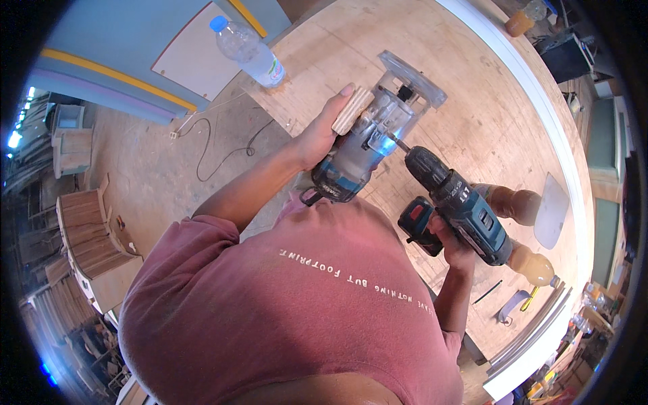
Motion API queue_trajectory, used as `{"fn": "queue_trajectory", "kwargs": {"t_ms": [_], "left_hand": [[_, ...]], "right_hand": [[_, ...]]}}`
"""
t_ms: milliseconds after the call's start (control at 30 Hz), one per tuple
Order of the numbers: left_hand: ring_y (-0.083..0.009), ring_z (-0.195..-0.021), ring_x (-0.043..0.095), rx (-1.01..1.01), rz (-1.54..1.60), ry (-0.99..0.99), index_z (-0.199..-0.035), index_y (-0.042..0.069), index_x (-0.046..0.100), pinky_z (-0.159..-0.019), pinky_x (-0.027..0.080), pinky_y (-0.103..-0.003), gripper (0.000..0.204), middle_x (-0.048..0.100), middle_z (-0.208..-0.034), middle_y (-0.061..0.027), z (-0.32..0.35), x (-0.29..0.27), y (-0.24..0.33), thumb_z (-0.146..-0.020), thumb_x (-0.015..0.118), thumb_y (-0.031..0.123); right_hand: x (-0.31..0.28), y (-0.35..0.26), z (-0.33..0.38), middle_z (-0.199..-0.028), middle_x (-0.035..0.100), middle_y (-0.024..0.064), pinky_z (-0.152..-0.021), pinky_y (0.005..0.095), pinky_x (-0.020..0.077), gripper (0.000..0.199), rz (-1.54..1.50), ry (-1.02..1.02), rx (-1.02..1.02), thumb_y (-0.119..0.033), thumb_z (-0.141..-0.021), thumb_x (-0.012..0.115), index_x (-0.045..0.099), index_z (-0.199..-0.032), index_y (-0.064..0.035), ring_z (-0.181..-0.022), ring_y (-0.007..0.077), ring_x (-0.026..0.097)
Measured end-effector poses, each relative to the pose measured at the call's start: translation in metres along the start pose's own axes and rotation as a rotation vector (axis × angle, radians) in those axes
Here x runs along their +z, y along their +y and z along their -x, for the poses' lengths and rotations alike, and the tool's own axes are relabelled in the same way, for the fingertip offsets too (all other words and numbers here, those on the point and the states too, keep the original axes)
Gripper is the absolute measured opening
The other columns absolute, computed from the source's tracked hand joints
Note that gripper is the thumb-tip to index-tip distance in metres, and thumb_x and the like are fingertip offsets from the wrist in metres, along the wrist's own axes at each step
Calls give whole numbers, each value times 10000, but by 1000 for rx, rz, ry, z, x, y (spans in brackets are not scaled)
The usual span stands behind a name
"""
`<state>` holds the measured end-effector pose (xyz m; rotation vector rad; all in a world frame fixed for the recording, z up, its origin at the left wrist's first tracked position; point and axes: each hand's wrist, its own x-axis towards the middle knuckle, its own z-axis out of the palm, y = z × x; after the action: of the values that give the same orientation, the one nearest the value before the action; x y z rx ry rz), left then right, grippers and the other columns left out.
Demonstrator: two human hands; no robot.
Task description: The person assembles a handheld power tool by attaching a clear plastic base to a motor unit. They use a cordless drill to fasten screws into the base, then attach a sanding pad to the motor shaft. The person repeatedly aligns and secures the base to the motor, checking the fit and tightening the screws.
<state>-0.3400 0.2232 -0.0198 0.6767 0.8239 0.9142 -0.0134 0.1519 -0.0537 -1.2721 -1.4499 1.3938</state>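
Observation:
My left hand [320, 138] is closed around a trim router [361, 152] with a clear base housing, tilted above the plywood table. Its thumb lies along a small ridged wood block [353, 111] against the router's side. The flat clear base plate [413, 77] faces away from me. In my right hand [451, 244] is a teal and black cordless drill [466, 206], gripped by its handle. The drill's bit [399, 142] points at the side of the router housing, where its light shines blue. Whether the tip touches the housing I cannot tell.
A water bottle [250, 54] with a blue cap stands at the table's far left corner. Right of the drill lie bottles of brown liquid [516, 202] and a clear plate [551, 210]. A yellow-handled tool [530, 299] is near the right edge. A cable [223, 158] trails on the floor.

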Motion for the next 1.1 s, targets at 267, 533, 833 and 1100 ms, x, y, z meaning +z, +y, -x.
{"fn": "queue_trajectory", "kwargs": {"t_ms": [267, 533, 833, 1100], "left_hand": [[-202, -771, 705, -17, -74, 36, -1273, 32, 560, -697, 606, -351, 771, 696, -968, -136, 9, 6, 9, -1020, 240, 687], [-195, -729, 695, 45, -163, 84, -1257, 44, 559, -668, 601, -329, 737, 685, -928, -127, 12, 6, 13, -1034, 226, 662], [-215, -682, 683, 74, -260, 47, -1184, 38, 584, -637, 587, -349, 736, 681, -875, -135, 20, 3, 14, -1029, 234, 666], [-251, -698, 702, -49, -146, 51, -1170, 2, 608, -658, 603, -381, 782, 694, -887, -163, 30, 1, 22, -1014, 264, 687]], "right_hand": [[7, -2, -3, -1038, 728, 44, -899, 377, 517, 343, 66, -35, -104, -119, -825, 808, 691, -1146, -95, -988, 204, 675], [10, -10, -12, -971, 723, 69, -827, 363, 526, 298, 200, -29, -231, -159, -793, 823, 695, -1050, -78, -906, 240, 693], [2, 2, -19, -859, 695, 86, -717, 343, 520, 316, 362, -62, -383, -320, -790, 800, 680, -953, -78, -779, 253, 684], [-3, -5, -21, -898, 696, 99, -766, 409, 521, 311, 602, -99, -330, -248, -791, 792, 699, -1038, -85, -850, 304, 682]]}}
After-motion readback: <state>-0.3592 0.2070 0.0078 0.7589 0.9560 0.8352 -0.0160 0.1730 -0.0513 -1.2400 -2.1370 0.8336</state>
